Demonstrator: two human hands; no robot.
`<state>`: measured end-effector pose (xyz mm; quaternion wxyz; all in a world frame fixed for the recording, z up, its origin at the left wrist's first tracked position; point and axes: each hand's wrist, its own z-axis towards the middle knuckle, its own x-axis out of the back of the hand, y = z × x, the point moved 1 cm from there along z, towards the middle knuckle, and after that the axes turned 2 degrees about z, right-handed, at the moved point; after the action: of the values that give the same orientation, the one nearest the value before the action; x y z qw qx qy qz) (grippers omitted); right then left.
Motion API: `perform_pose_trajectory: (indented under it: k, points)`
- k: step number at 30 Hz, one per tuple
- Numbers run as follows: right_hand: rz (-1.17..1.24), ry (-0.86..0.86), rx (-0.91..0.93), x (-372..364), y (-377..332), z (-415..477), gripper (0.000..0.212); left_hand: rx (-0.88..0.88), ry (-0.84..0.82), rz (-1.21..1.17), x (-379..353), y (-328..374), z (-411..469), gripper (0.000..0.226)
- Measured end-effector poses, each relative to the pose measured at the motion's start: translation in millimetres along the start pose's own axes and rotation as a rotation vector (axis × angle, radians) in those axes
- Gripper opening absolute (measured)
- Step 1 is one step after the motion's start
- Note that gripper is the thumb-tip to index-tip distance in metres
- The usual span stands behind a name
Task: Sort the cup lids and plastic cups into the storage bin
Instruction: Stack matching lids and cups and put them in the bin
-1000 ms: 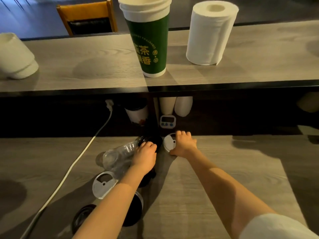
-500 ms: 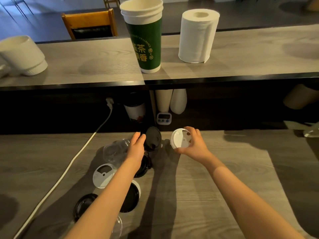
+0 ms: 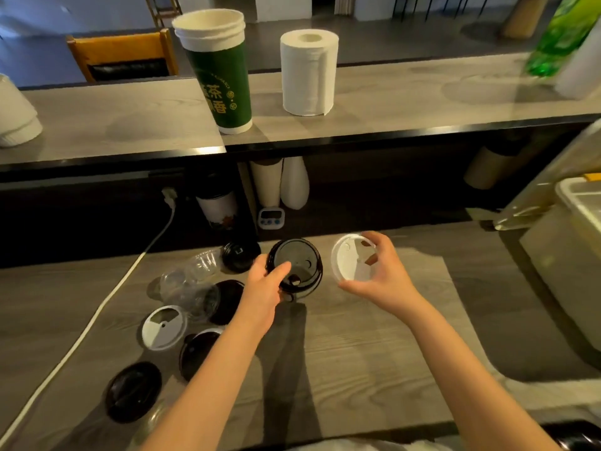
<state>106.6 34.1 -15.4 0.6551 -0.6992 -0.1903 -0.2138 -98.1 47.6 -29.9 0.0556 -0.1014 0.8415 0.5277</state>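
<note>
Left hand (image 3: 265, 288) pinches black lid (image 3: 300, 263) by its rim, clear of the tabletop (image 3: 357, 353) | right hand (image 3: 382, 279) curls fingers (image 3: 379, 242) round white lid (image 3: 348, 262), also lifted | both likely headed for the bin (image 3: 566, 252) at right | cups (image 3: 190, 283) lie left, untouched

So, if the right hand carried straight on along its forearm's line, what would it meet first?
Probably the pale cups under the shelf. The right hand, holding a white lid, looks set to pass just right of the black lid in the left hand. Depth is unclear.
</note>
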Motion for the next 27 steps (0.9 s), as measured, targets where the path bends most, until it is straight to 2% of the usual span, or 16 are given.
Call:
perform_pose_trajectory:
  k: [4, 11, 19, 24, 27]
  points:
    - [-0.038, 0.078, -0.005, 50, 14, -17, 0.094, -0.072, -0.015, 0.08, -45, -2, -7, 0.019]
    - [-0.161, 0.245, -0.067, 155, 56, -50, 0.093, -0.175, -0.167, 0.181, -158, -7, -16, 0.024]
    - [-0.098, 0.499, -0.102, 272, 109, -81, 0.08, -0.189, -0.324, 0.216, -289, -19, -23, 0.027]
    - [-0.145, 0.637, -0.21, 348, 158, -73, 0.075, -0.185, -0.38, 0.224, -361, -25, -21, 0.028]
    - [-0.151, 0.633, -0.318, 390, 182, -59, 0.075, -0.198, -0.404, 0.226, -396, -26, -21, 0.03]
